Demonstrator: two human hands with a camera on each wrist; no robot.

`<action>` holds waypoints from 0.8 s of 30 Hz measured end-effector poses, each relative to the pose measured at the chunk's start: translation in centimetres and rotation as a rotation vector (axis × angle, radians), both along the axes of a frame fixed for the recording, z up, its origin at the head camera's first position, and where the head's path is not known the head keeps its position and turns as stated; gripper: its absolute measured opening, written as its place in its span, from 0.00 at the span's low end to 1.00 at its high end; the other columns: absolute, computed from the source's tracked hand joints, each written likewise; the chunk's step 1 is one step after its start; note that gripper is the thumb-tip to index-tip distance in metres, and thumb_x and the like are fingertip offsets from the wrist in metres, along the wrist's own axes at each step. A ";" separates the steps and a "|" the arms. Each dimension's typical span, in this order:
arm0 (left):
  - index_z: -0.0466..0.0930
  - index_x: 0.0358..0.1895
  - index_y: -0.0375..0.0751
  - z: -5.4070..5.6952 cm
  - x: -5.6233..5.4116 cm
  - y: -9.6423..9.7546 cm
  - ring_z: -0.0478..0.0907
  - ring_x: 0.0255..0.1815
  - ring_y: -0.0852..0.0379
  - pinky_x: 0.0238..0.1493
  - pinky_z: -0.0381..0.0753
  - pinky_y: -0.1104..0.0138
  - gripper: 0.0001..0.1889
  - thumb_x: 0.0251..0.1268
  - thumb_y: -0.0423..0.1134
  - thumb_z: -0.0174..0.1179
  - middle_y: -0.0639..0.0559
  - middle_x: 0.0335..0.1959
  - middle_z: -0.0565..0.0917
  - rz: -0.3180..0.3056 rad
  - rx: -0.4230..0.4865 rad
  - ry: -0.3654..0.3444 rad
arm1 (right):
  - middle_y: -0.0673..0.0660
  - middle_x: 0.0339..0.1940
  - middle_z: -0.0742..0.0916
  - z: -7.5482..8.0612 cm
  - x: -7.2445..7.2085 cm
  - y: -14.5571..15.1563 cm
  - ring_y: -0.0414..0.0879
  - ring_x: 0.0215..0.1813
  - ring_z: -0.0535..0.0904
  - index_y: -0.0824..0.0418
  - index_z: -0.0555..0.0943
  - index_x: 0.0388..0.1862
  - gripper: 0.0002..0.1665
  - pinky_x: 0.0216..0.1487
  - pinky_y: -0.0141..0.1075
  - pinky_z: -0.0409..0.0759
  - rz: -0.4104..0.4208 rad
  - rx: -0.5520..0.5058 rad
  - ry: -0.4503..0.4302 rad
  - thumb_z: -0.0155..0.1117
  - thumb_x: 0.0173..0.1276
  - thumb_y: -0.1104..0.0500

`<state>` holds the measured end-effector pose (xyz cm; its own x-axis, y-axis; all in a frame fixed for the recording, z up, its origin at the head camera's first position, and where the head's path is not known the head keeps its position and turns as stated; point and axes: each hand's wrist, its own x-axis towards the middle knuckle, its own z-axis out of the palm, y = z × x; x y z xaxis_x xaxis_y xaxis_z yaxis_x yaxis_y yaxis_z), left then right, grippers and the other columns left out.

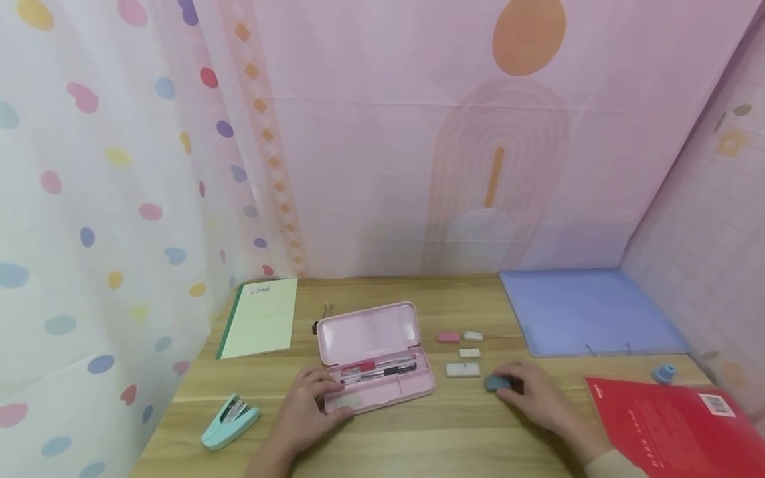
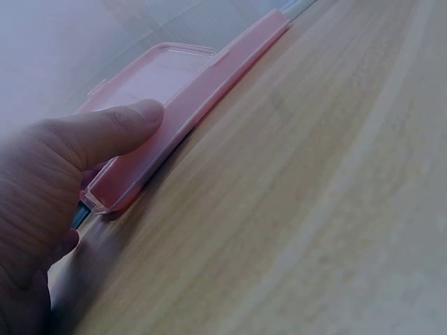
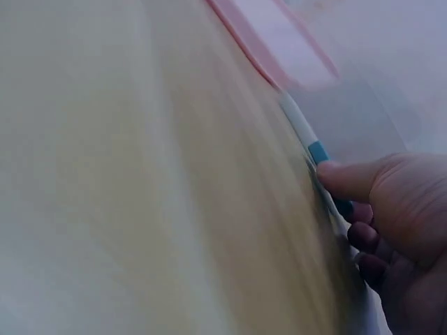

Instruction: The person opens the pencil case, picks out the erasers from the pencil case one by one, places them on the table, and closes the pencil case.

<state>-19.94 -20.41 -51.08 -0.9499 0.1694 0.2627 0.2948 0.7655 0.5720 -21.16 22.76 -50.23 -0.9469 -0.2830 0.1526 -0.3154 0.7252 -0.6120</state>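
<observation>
A pink pencil case [image 1: 391,399] lies with its lid up, holding a red pen [image 1: 358,367] and a black pen [image 1: 400,369]. My left hand [image 1: 305,408] grips its left end, with the thumb [image 2: 133,125] against the front wall in the left wrist view. On the right, my right hand [image 1: 532,395] pinches a blue-grey eraser [image 1: 496,383] between thumb and fingers, down at the table. Between case and right hand lie a larger white eraser [image 1: 463,370], two small white erasers [image 1: 469,353] and a pink eraser [image 1: 448,337].
A mint stapler [image 1: 230,423] and a pale green notebook [image 1: 261,317] are at left. Behind the case sits a black binder clip [image 1: 315,326]. A blue folder [image 1: 588,312], a small blue cone-shaped object [image 1: 664,374] and a red book [image 1: 669,425] occupy the right.
</observation>
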 end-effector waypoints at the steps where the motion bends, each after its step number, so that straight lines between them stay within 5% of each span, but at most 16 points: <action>1: 0.87 0.37 0.55 0.0 0.0 0.0 0.68 0.57 0.57 0.62 0.70 0.54 0.24 0.35 0.63 0.75 0.61 0.45 0.80 0.001 0.003 0.001 | 0.46 0.44 0.81 0.0 -0.3 0.4 0.44 0.47 0.76 0.52 0.84 0.47 0.15 0.49 0.41 0.78 -0.027 0.003 0.005 0.71 0.60 0.59; 14: 0.88 0.36 0.52 -0.1 0.0 -0.4 0.68 0.55 0.60 0.60 0.71 0.56 0.23 0.34 0.59 0.77 0.62 0.44 0.80 -0.013 0.006 0.076 | 0.48 0.44 0.81 -0.3 -1.2 0.7 0.43 0.45 0.75 0.52 0.84 0.48 0.16 0.45 0.39 0.77 -0.100 0.014 0.037 0.71 0.60 0.60; 24: 0.87 0.37 0.53 -0.1 0.0 0.0 0.67 0.55 0.60 0.60 0.71 0.56 0.23 0.35 0.60 0.76 0.63 0.44 0.80 -0.026 0.015 0.039 | 0.52 0.47 0.81 0.0 -0.6 -0.1 0.49 0.48 0.76 0.56 0.82 0.53 0.21 0.48 0.45 0.78 -0.130 -0.030 0.060 0.72 0.59 0.60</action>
<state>-19.94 -20.46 -51.23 -0.9341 0.1899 0.3022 0.3369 0.7486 0.5710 -21.79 22.62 -50.23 -0.9643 -0.1527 0.2163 -0.2563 0.7439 -0.6172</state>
